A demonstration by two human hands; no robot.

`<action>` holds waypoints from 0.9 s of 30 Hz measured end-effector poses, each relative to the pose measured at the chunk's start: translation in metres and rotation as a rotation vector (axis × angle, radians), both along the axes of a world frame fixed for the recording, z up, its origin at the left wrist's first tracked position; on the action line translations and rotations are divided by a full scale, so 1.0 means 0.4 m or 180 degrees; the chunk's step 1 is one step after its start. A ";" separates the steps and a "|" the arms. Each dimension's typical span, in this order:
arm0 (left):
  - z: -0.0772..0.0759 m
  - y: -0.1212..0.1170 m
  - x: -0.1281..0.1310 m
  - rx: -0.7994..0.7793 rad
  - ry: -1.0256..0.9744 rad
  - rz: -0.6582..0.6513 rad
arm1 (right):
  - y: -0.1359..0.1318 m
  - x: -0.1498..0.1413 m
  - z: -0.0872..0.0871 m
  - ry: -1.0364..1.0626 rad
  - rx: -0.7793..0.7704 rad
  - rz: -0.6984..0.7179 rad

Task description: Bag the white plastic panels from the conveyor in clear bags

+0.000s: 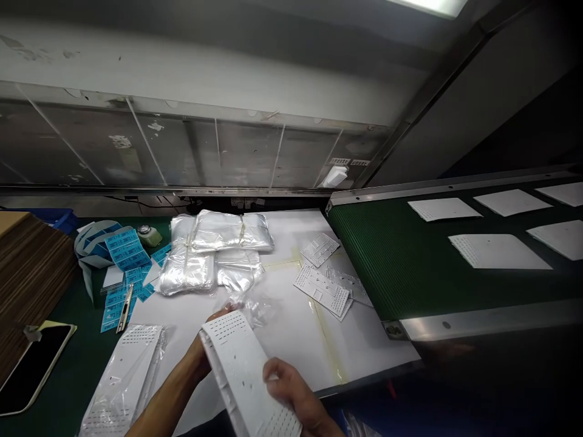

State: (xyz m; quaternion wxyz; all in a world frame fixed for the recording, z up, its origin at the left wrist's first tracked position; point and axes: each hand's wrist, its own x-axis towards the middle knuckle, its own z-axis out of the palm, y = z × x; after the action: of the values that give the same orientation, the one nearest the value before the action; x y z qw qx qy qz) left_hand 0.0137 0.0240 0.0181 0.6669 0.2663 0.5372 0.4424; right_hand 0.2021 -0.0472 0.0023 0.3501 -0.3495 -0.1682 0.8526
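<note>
A white plastic panel with rows of small slots (241,370) is tilted in front of me, its long side towards the left. My right hand (291,388) grips its right edge, thumb on the face. Partly hidden behind the panel's upper end, my left hand (223,312) is closed at a crumpled clear plastic bag (257,308). Whether the left hand also touches the panel I cannot tell. To the left lies a bagged white panel (125,370). Beyond my hands are bundles of clear bags (232,230).
Smaller white perforated plates (321,288) lie on the white sheet (282,340). A green conveyor belt (368,261) on the right carries several white panels (498,252). At left are blue label sheets (125,250), a box cutter (124,309), a jar (149,235), a phone (34,367) and stacked cardboard (34,279).
</note>
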 end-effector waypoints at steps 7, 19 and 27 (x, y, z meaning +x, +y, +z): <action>-0.010 -0.041 -0.036 -0.0102 -0.0671 0.0042 | -0.002 0.016 -0.038 -0.0316 -0.0400 -0.0453; -0.002 -0.146 0.048 -0.0262 -0.0880 0.0231 | -0.001 0.007 -0.039 -0.1979 0.0761 -0.0785; -0.061 -0.144 0.047 -0.0547 -0.0428 0.0254 | 0.094 0.030 -0.081 -0.3395 0.2154 -0.0329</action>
State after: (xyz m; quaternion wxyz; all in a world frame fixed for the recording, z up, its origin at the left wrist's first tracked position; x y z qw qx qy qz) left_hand 0.0324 -0.0338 -0.0062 0.7037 0.1563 0.5374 0.4377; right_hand 0.2143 -0.0097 -0.0301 0.3499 -0.6040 -0.5627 0.4428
